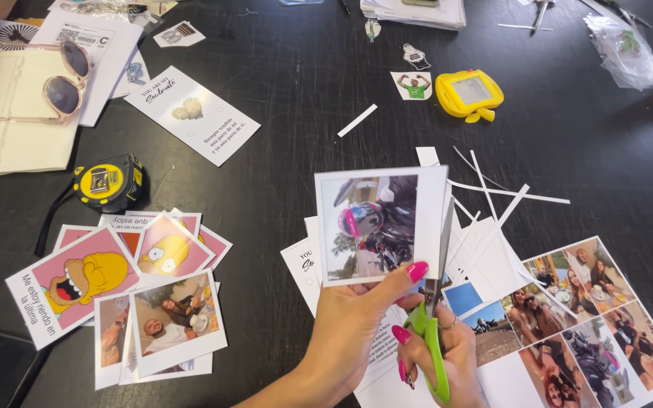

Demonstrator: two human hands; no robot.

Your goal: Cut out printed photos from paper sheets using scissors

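We hold a white-bordered photo print (378, 224) in our left hand (353, 321) while our right hand (447, 351) runs green-handled scissors (434, 317) along its right edge above the dark tabletop (289, 113)

You are at a home craft space, not a shop or lab. The black wooden bench (289, 91) is strewn with hobby clutter: printed photo cards (179, 321) cut with white borders, cartoon cards (77, 283), thin paper offcuts (504, 193), and an uncut photo sheet (598, 317). A yellow tape measure (106, 183), pink sunglasses (58, 75), a small yellow toy (468, 94) and loose papers (20, 125) lie about casually, as in a personal workspace.
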